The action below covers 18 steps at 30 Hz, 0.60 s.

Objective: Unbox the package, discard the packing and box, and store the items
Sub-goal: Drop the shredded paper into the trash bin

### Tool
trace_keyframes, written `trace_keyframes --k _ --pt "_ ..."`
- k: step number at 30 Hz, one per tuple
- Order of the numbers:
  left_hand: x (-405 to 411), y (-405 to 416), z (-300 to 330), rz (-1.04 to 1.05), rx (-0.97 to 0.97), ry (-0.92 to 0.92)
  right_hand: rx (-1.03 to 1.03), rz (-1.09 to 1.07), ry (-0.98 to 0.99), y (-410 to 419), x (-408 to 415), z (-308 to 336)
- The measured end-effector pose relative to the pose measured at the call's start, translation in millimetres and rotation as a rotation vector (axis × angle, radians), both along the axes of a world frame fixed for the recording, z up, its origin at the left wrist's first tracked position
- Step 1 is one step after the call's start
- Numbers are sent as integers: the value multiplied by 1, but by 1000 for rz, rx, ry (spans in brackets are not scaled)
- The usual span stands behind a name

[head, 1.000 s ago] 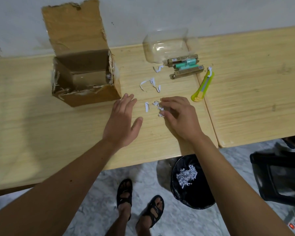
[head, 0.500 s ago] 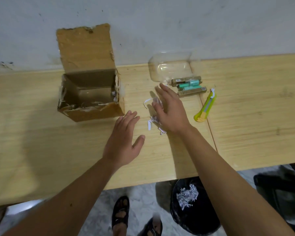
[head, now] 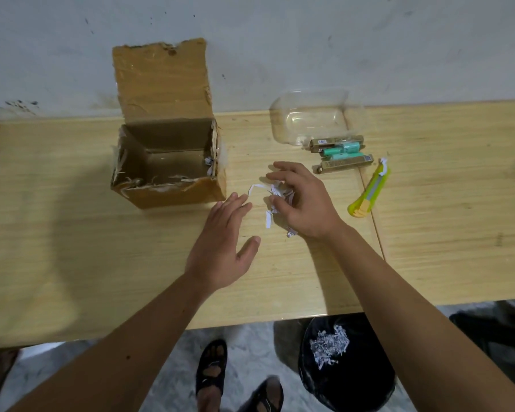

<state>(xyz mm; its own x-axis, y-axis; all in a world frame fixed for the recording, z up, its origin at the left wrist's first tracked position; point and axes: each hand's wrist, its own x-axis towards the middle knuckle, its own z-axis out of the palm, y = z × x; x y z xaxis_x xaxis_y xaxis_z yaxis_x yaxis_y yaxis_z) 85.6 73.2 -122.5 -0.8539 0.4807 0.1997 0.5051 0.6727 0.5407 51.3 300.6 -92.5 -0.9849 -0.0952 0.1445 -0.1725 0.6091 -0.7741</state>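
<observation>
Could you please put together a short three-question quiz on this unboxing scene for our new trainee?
1. True or false: the cardboard box stands open with its flap up.
2. Which thing lies nearest the yellow-green utility knife? A) the black bin B) the small packaged items C) the cardboard box
3. What is the right hand gathering on the table?

Key
1. True.
2. B; they lie just left of the knife, by the clear plastic container.
3. Shredded white paper strips; more shreds already lie in the bin, while the left hand hovers flat beside them.
</observation>
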Motion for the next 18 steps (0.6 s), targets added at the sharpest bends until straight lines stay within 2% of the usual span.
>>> trace_keyframes --k 4,7,10,16,18 --pt "1 0 0 -5 -9 12 106 88 -68 -3 -5 -1" --pt "1 0 0 1 3 25 216 182 -42 0 -3 -3" --pt "2 0 1 13 12 29 219 217 12 10 12 -3" --pt "4 1 0 33 23 52 145 90 72 23 50 0" --pt "4 2 0 36 21 54 184 38 114 22 59 -1"
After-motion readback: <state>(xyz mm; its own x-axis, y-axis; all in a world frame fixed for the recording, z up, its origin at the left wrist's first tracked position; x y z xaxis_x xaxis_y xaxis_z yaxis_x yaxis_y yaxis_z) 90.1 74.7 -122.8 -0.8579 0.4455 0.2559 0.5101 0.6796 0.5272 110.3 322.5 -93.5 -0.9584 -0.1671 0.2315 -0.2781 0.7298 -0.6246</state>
